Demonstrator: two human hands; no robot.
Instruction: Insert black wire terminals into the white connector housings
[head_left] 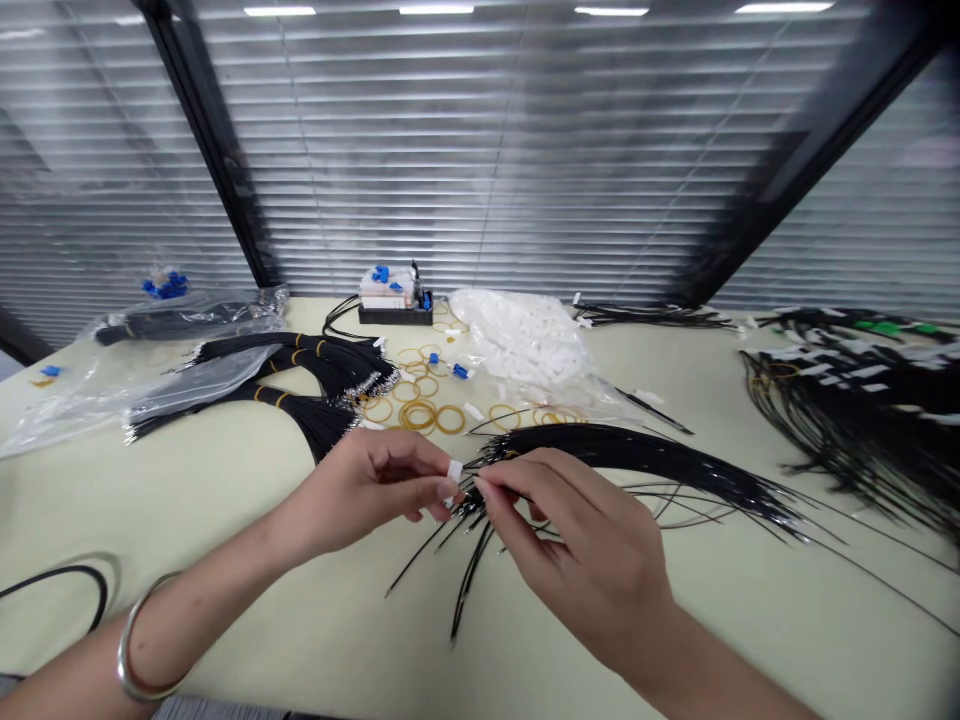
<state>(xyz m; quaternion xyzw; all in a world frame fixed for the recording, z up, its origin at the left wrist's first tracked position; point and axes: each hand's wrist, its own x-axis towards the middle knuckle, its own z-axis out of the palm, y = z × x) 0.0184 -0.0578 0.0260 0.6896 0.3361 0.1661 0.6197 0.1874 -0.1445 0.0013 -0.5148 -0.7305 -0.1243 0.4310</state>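
My left hand and right hand were both bare, 5-fingered, slim in the fingers. Left forearm and right forearm were likewise uncovered as far as the view reached. Worn: 1 bangle, encircling the left forearm above the wrist. Bangle silver-coloured, narrow, rounded, with a smooth, polished surface that caught bright highlights; it sat loosely. Any engraving was too small to tell.

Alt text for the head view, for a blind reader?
The left hand pinches a small white piece while the right hand seems to hold a black wire, above a pale table. Nearby lie black wire bundles, yellow bands and a bag of white pieces.
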